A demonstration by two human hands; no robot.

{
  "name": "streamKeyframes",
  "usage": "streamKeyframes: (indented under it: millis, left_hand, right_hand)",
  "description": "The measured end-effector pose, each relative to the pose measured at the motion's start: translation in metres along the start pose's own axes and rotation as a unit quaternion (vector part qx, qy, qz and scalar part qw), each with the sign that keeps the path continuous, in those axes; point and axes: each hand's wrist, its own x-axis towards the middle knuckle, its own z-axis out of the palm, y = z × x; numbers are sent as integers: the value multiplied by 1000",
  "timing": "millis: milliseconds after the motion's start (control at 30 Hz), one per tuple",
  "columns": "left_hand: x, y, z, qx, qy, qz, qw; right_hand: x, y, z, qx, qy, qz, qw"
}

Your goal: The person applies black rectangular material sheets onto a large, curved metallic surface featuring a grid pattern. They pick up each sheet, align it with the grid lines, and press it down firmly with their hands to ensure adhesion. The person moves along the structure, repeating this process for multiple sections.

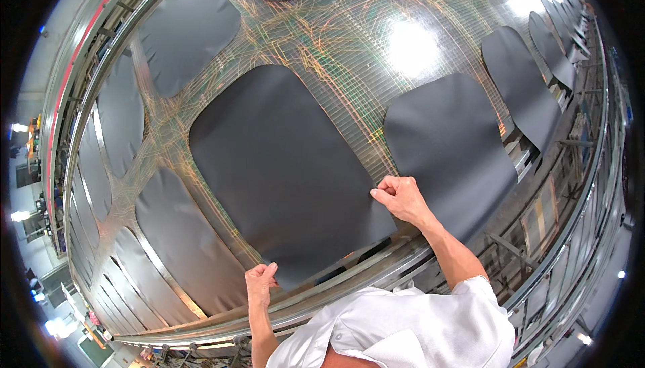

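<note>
A large dark grey sheet (282, 166), smooth and leather-like with rounded far corners, lies before me on a table patterned with a grid and many coloured lines. At its near left corner my left hand (260, 283) is closed, thumb and finger pinching the edge. My right hand (401, 199) is closed too, pinching the sheet's right edge close to the near corner. Between the two hands the near edge hangs over the table's front rail. Just right of my right hand lies a second dark sheet (450, 140), its near end drooping past the table edge.
More cut sheets lie to the left, one of them close by (188, 247), and others at the far side (191, 32). Further sheets (517, 79) run along the right. A metal rail (349, 291) borders the table's near side. Bright glare (411, 47) covers part of the tabletop (336, 52).
</note>
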Motion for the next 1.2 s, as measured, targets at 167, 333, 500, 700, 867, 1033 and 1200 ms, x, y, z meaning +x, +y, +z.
streamKeyframes:
  millis: [167,333,500,700,867,1033,1200]
  left_hand:
    - [2,-8,-5,-4,3,6,1000]
    - [-4,3,7,2,17,3,1000]
    - [-5,3,1,15,-7,-5,1000]
    - [-3,1,-3,9,-20,5,1000]
    - [-1,-1,-5,-12,-31,11,999]
    - [-8,-1,-9,-20,-33,14,999]
    - [-6,-6,-10,-33,-49,23,998]
  right_hand:
    - [1,-1,-1,1,-6,1,1000]
    - [2,2,-1,13,-7,8,1000]
    - [5,-2,0,2,-28,15,1000]
    - [8,6,6,-5,-15,11,1000]
    - [2,8,10,-4,-12,32,999]
    - [-1,10,11,-30,-12,30,999]
    - [-3,1,14,-10,5,28,1000]
